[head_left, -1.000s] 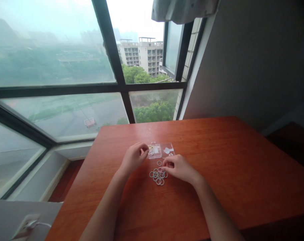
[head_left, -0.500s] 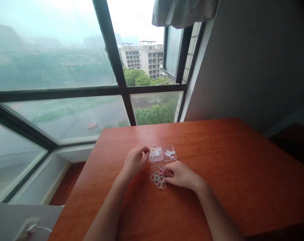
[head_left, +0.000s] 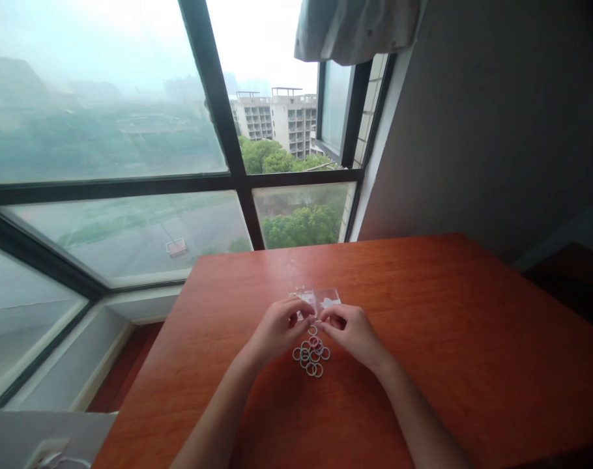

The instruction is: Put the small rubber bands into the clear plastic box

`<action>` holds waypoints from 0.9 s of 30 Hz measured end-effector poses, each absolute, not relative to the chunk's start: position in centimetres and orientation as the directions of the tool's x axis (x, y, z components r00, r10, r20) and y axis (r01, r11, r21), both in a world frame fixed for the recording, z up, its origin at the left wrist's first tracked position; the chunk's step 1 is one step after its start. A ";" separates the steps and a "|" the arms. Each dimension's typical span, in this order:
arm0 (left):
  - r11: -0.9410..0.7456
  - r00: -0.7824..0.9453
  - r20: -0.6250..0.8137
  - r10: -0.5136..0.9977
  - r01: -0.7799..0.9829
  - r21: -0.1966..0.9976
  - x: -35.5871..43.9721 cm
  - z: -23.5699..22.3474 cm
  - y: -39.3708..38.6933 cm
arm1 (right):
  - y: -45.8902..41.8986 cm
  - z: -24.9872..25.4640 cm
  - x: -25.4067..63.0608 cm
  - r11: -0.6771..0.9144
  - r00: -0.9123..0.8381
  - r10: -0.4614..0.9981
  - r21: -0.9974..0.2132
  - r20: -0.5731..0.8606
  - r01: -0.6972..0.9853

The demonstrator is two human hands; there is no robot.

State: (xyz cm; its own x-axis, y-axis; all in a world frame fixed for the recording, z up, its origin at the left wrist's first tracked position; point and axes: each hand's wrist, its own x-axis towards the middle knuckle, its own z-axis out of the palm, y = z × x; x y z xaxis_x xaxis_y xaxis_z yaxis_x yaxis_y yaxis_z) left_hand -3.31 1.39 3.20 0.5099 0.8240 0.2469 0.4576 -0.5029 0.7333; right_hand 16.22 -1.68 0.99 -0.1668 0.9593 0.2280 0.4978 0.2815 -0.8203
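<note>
Several small pastel hair ties [head_left: 311, 370], ring-shaped in pale green, whitish and pink, lie in a loose, overlapping pile on the wooden table. My left hand [head_left: 285, 324] and my right hand [head_left: 351, 329] meet just above the pile's far end, fingertips almost touching. Both are closed in a pinch, and a small pale hair tie [head_left: 317, 320] shows between them, mostly covered by the fingers. Behind the hands is a clear plastic box [head_left: 307, 297], its lid [head_left: 336, 295] opened out to the right with a white printed shape. My left hand hides much of the box.
The reddish-brown table [head_left: 423, 312] extends well to the right of the hands. Dark-framed windows [head_left: 238, 179] stand beyond its far and left edges, with a curtain [head_left: 355, 32] hanging above. A grey wall [head_left: 482, 150] rises behind on the right. A socket [head_left: 49, 453] is low at left.
My left hand has moved right from the box, and my right hand has lifted away from the pile toward it. The two hands now meet in front of the box.
</note>
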 end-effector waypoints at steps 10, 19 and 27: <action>-0.510 0.545 0.242 0.803 0.417 0.752 -2.9 3.5 1.2 | -1.5 0.7 16.1 0.249 -0.096 0.968 -0.865 0.230 0.435; -0.497 0.504 0.244 0.829 0.462 0.734 -3.0 3.0 1.3 | -1.4 0.6 16.0 0.229 -0.102 0.974 -0.878 0.205 0.420; -0.447 0.352 0.282 0.892 0.604 0.660 -5.6 2.4 3.0 | -1.5 0.4 15.9 0.214 -0.149 0.975 -0.853 0.162 0.476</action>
